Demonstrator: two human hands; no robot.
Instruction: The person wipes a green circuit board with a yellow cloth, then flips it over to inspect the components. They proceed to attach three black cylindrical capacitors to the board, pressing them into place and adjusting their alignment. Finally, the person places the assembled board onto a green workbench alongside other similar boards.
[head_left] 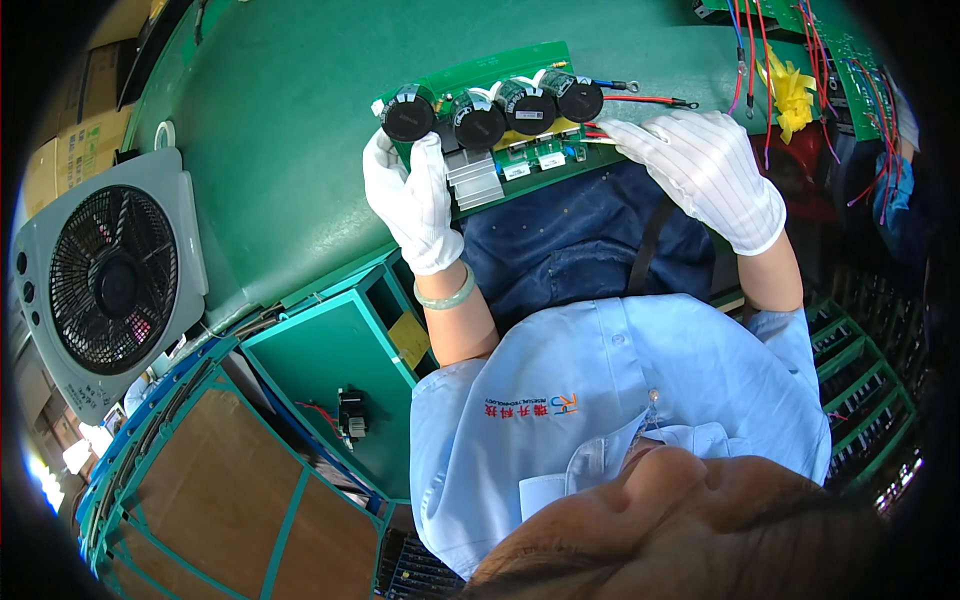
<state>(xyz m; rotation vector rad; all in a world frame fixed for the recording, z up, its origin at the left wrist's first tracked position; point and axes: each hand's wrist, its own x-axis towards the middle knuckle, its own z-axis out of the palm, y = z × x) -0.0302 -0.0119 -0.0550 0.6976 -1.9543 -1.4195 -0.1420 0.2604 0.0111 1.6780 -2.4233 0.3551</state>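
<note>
A green circuit board [480, 65] rests at the near edge of the green bench, tilted. Along it stand several large black cylindrical capacitors [477, 120], with a silver finned heat sink [475, 180] at its near left. My left hand [412, 200], in a white striped glove, grips the board's left end, thumb beside the heat sink. At the board's right end, my gloved right hand [705, 175] has its fingertips closed on thin red and white wires [597, 133]. Beyond these fingers, red leads [650, 99] and a blue lead [612, 84] with ring terminals stretch right across the bench.
A grey box fan [115, 280] stands at the left. More boards with red and blue leads [815, 60] and a yellow bundle [788, 95] lie at the far right. Below the bench, a green cabinet [320, 360] sits left of me; a green slotted rack [860, 385] is on my right.
</note>
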